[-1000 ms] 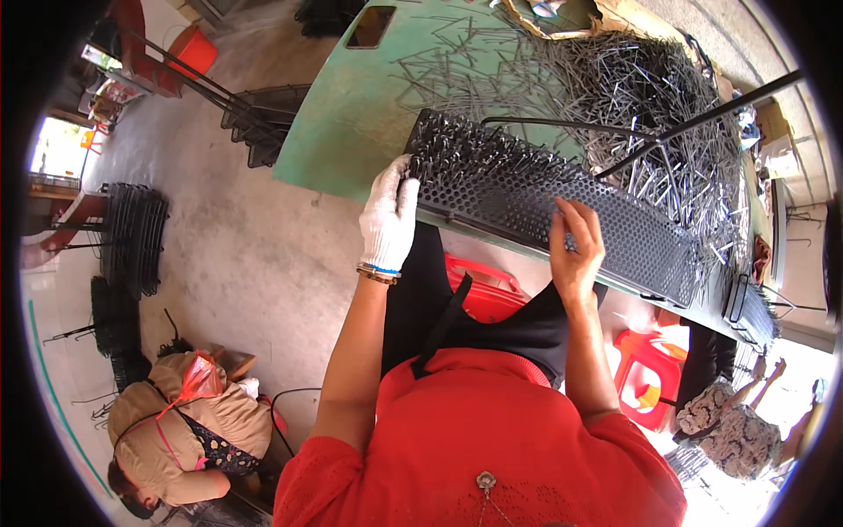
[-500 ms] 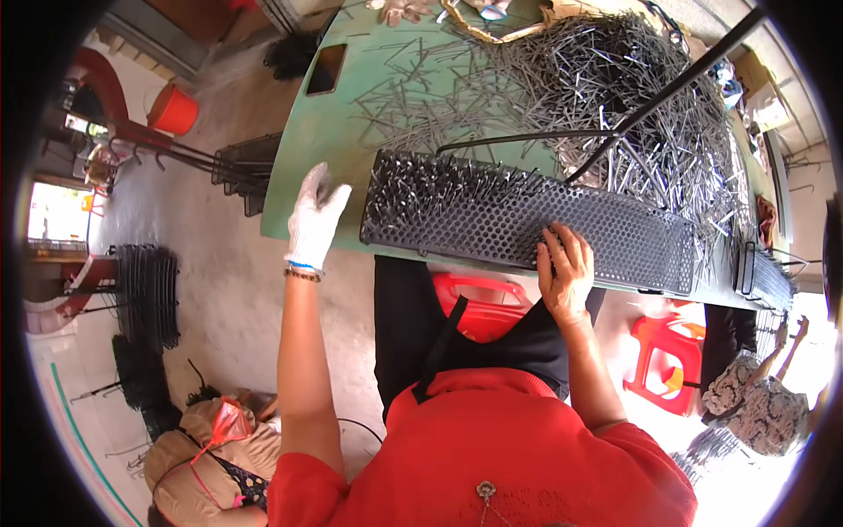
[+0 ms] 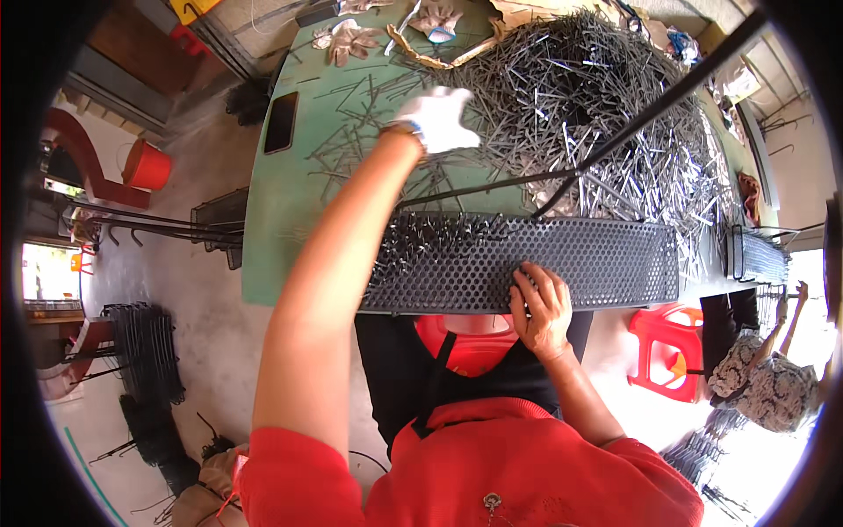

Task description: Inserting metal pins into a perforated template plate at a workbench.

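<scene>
My left hand (image 3: 440, 120), in a white glove, is raised over the green table with fingers spread and nothing in it. It is close to the left side of a heap of thin dark metal rods (image 3: 606, 97). Below it lies a long black perforated metal panel (image 3: 597, 255) along the table's near edge. Many short dark rods (image 3: 430, 241) stick up from the holes in its left part. My bare right hand (image 3: 543, 312) rests at the panel's near edge, thumb and fingers curled together. Something small and dark shows at its fingertips; I cannot make it out.
A long black bar (image 3: 667, 114) slants across the heap. A phone (image 3: 280, 123) and work gloves (image 3: 351, 42) lie on the green table (image 3: 272, 202). Red stools (image 3: 669, 351), an orange bucket (image 3: 147, 165) and black racks (image 3: 145, 351) stand around. Another person (image 3: 764, 386) is at right.
My left hand has moved from beside the panel's left end, forward and right over the table toward the rod heap. My right hand stays on the panel. The view has shifted.
</scene>
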A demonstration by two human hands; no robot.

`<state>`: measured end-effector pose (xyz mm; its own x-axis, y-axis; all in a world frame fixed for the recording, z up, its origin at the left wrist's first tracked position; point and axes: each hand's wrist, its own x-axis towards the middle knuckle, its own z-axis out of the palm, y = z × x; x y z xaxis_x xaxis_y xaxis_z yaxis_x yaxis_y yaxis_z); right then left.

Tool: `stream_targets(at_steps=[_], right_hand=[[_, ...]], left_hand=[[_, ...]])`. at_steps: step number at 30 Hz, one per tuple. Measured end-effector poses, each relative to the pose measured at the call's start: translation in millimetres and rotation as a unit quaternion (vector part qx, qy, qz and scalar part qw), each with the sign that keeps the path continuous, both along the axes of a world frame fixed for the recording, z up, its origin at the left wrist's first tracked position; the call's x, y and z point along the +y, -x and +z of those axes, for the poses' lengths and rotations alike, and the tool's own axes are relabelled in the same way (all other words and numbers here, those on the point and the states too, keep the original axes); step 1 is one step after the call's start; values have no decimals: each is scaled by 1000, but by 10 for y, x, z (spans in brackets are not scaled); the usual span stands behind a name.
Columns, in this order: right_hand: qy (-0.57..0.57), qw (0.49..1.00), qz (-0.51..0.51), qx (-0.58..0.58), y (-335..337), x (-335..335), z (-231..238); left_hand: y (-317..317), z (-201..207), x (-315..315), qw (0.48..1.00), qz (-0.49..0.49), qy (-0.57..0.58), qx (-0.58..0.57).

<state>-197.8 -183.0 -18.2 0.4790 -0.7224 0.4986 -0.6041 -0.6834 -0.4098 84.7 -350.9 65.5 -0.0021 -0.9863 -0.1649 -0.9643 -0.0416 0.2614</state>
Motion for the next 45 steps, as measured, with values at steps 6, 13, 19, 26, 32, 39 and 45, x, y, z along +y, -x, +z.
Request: stream_targets(at_steps=[6, 13, 19, 26, 32, 39, 45], right_hand=[[-7, 1000, -2, 5, -63, 21, -3], [-8, 1000, -11, 16, -47, 18, 21], [-7, 1000, -19, 19, -75, 1, 6], [1, 999, -23, 25, -77, 1, -1], [8, 999, -28, 27, -86, 3, 4], [10, 999, -28, 16, -89, 8, -19], [9, 999, -33, 13, -85, 7, -15]], left_hand=[[622, -592, -911, 985, -100, -118, -78], [781, -738, -885, 981, -103, -124, -112], [439, -1026, -788, 983, -176, -15, -51], [162, -1235, -620, 973, -211, 77, -55], [-233, -1164, -209, 969, -215, 85, -82], [-703, -994, 192, 964, -254, 44, -72], [-1134, -558, 620, 992, -129, -4, 3]])
